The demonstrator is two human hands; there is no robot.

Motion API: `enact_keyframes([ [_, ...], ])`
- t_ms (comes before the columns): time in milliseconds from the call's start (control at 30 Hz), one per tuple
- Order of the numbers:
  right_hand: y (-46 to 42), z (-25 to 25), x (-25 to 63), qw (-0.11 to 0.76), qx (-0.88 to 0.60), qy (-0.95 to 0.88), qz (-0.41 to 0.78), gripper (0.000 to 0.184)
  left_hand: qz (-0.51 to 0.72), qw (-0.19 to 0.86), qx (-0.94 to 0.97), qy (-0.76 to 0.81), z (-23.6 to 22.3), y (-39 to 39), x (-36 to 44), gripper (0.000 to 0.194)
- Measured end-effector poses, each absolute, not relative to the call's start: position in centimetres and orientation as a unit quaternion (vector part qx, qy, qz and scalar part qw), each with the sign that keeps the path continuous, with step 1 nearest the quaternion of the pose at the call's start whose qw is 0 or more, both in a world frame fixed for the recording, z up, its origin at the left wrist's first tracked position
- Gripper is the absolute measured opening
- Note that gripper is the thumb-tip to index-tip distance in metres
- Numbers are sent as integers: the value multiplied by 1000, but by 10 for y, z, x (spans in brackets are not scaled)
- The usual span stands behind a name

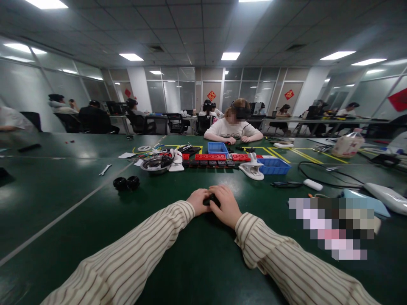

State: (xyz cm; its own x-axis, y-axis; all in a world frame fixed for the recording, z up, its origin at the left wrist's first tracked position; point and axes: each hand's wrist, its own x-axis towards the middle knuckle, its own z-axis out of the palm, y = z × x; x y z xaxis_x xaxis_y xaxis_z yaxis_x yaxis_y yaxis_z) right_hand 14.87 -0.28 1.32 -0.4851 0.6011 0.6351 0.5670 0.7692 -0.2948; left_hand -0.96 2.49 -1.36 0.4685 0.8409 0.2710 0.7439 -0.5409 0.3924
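Note:
My left hand (200,202) and my right hand (226,205) meet above the green table (178,254). Between them is a small black object (211,200), mostly covered by my fingers, so its kind cannot be made out. The left fingers close on its left side, and my right hand curls over it from the right with the thumb against its near side. To the left of my hands, a pair of black wheel-like pieces (126,183) rest side by side on the table.
Beyond my hands stand a metal bowl of parts (155,165), white clamp stands (252,168), a red row of compartments (210,157) and blue bins (274,166). A wrench (105,170) lies left; cables (330,183) and a white case (313,184) lie right. A person (233,127) sits opposite.

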Motion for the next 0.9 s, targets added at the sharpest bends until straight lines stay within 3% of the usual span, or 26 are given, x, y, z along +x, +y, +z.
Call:
enact_keyframes([
  [167,6,7,150,408,-438,-801,14,32,226,90,848,470,-13,23,-9,38],
  [300,10,4,151,394,-453,-799,12,26,228,82,848,471,-11,20,-9,38],
  [500,6,10,150,373,-397,-838,11,15,218,74,853,468,-11,21,-9,37],
  [767,-1,12,149,339,-260,-904,33,23,212,80,853,470,-13,23,-9,41],
  [900,-3,12,149,352,-262,-898,32,29,216,79,850,473,-13,23,-9,39],
])
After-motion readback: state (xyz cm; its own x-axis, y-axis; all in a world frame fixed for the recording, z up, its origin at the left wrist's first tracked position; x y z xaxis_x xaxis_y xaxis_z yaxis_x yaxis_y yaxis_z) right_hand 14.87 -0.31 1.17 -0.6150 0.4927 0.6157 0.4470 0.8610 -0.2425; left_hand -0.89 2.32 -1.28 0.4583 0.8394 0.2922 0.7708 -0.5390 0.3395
